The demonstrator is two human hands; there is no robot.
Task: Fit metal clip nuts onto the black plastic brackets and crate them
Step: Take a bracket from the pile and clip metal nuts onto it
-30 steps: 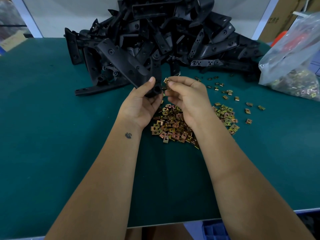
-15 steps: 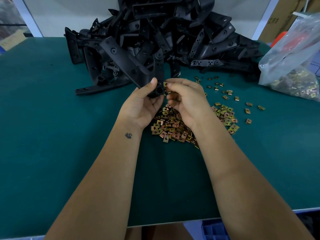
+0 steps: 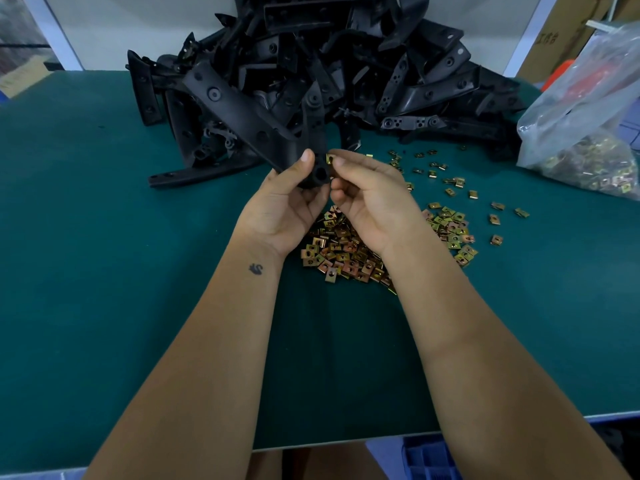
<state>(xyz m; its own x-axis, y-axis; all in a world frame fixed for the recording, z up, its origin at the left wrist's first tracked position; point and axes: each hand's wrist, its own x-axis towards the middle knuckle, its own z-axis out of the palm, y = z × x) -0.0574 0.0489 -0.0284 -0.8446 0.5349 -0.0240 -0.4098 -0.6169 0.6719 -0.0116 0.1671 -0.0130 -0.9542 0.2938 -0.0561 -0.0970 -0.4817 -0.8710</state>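
At six o'clock, below the near edge of the green table (image 3: 104, 306), a corner of a blue crate (image 3: 431, 459) shows. Two bare forearms reach up from the bottom edge toward the centre; the left one carries a small dark mark at the wrist.

Just past the wrists lies a loose pile of clip nuts (image 3: 341, 252), brass-coloured squares heaped on the table, partly hidden under the right wrist. A second cluster and scattered singles trail off toward two o'clock.

Above the pile, both hands meet. The left hand (image 3: 287, 206) grips the lower end of a black bracket (image 3: 242, 116), thumb pressed on its front face and the other fingers curled behind it. The bracket is a long forked piece rising toward eleven o'clock, with a shorter arm standing up at twelve. The right hand (image 3: 370, 199) pinches a single clip nut (image 3: 330, 158) between thumb and forefinger, holding it against the right edge of the bracket's gripped end; the remaining fingers curl loosely beneath. Whether the nut is fully seated cannot be told.

Farther back, at twelve o'clock, a large heap of black brackets (image 3: 381, 71) rests on the table. At two o'clock a clear plastic bag (image 3: 585, 116) holds more clip nuts, with cardboard boxes (image 3: 561, 39) behind it.
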